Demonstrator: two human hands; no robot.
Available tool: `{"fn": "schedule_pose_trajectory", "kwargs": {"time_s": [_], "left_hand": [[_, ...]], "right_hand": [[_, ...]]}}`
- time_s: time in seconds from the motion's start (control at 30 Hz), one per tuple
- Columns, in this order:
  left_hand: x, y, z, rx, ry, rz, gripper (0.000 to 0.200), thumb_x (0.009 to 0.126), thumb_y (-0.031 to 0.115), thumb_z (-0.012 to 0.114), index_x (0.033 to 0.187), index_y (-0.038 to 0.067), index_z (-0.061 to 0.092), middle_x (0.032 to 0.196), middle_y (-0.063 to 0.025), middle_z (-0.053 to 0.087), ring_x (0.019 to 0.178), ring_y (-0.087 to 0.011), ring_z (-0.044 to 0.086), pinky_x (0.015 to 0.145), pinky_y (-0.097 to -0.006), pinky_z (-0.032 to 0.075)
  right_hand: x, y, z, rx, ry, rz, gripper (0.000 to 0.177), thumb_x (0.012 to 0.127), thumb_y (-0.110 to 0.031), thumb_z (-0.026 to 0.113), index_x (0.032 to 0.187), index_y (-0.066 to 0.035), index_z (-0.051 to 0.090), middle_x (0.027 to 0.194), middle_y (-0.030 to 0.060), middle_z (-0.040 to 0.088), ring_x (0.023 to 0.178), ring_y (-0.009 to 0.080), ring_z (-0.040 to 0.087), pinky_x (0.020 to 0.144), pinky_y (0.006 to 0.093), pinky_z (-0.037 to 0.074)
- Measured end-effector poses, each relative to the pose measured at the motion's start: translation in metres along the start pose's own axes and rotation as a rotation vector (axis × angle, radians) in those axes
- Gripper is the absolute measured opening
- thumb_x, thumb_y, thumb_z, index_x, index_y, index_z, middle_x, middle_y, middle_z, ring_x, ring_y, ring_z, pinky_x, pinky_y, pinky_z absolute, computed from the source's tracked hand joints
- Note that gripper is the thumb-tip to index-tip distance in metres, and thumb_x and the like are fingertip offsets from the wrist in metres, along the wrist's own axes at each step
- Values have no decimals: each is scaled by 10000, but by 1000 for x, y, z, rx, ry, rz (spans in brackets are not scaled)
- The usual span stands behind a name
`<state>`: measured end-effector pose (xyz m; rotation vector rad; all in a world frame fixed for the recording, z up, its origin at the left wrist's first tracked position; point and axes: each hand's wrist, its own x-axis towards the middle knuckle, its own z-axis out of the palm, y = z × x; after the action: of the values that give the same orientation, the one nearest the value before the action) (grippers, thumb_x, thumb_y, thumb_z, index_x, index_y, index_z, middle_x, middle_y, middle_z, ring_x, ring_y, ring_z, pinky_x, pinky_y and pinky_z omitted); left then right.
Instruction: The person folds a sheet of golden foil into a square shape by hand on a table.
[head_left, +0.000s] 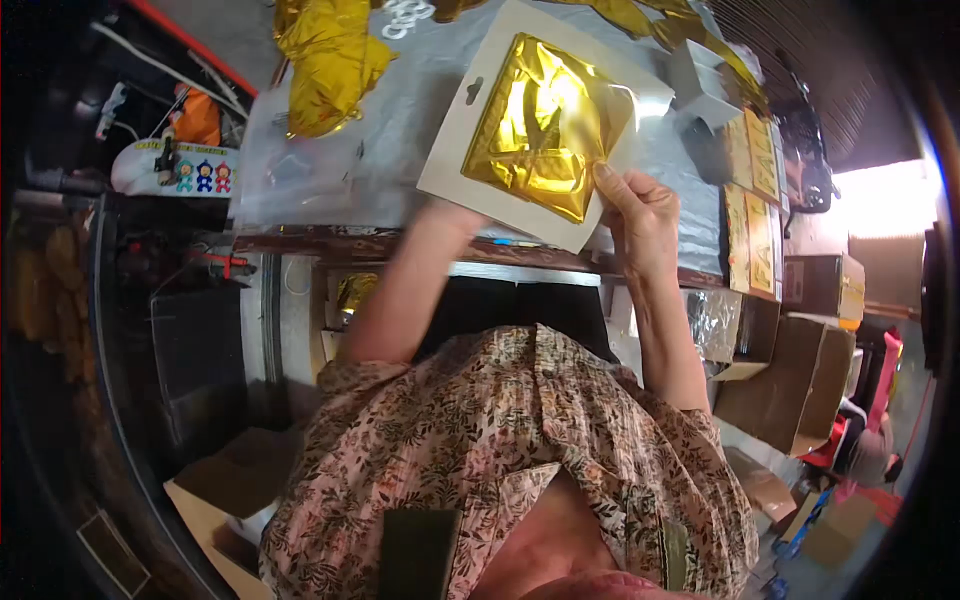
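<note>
- The right hand (640, 215) pinches the near right edge of the white card (470, 150), its thumb pressing the gold foil (540, 130) flat.
- The left hand (445, 212) props the card from underneath, and its grip is hidden.
- The card tilts above the middle of the surface (410, 100).

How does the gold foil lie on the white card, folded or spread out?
Folded. The gold foil shows creased, overlapping layers packed into a compact square within the white card.

Furniture: grey-topped worktable (415, 105) far centre, wooden front edge; dark cabinet (195, 350) near left.
Floor: open cardboard boxes (800, 390) grouped at right.
Light: bright daylight glare (880, 195) far right; left side dim.
</note>
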<state>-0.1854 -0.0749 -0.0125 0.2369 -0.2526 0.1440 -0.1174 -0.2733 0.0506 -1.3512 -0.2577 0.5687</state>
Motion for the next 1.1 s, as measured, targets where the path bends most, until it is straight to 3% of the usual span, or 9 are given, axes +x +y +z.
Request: {"fn": "schedule_pose_trajectory", "kwargs": {"time_s": [0.17,0.23,0.5,0.53,0.57,0.63,0.67,0.8,1.1], "left_hand": [[11,49,37,448,138,-143,630,1068,490,520,1438,-21,522,1377,-123,628,1226,-200,631,1050,-358,519],[12,47,57,1084,505,-134,537,1051,378,611,1391,-34,555,1329,-111,651,1182,-169,653,1025,-333,531],[19,45,22,703,281,-241,447,1034,313,657,1353,8,584,1282,-67,671,1165,-150,664,1008,-333,551],[21,43,20,633,267,-254,445,1033,320,657,1354,19,587,1280,-62,672,1168,-154,664,1015,-345,551],[22,42,18,638,260,-256,445,1033,320,657,1354,19,587,1280,-62,672,1168,-154,664,1015,-345,551],[24,37,14,673,291,-239,467,1042,351,639,1380,37,572,1304,-63,660,1188,-165,653,1021,-366,550],[25,33,17,677,289,-236,467,1042,351,639,1380,37,572,1304,-63,660,1188,-165,653,1021,-366,550],[22,25,20,713,258,-228,479,1044,345,638,1418,64,533,1352,-60,633,1214,-162,634,1023,-364,551],[21,26,13,790,319,-171,534,1025,364,666,1408,8,557,1345,-79,642,1234,-172,618,1052,-374,515]], "right_hand": [[1,0,-17,-63,-8,-22,194,957,-165,756,875,10,743,778,28,700,617,65,558,589,233,448],[2,-1,-17,-72,-20,-27,212,958,-182,760,884,16,745,783,27,698,636,61,569,597,237,458],[15,8,-43,-688,258,-605,462,827,-289,878,1109,29,697,971,32,721,753,75,620,659,225,495],[9,3,-51,-335,10,-247,435,807,-305,894,1057,8,724,923,33,727,767,98,650,705,237,509],[13,4,-60,-333,14,-254,435,807,-305,894,1057,8,724,923,33,727,767,98,650,705,237,509],[21,10,-81,-179,-183,243,320,834,-269,876,986,-18,747,884,30,733,779,120,676,740,261,523],[13,12,-66,-52,-100,182,128,871,-198,847,850,-93,776,716,-30,691,576,29,483,519,206,330],[26,31,-78,6,-146,216,128,878,-182,842,836,-87,767,711,-41,685,529,27,437,499,205,299],[22,7,-68,-55,-198,286,156,884,-167,828,940,-38,761,851,54,759,695,112,701,641,254,567]]}}
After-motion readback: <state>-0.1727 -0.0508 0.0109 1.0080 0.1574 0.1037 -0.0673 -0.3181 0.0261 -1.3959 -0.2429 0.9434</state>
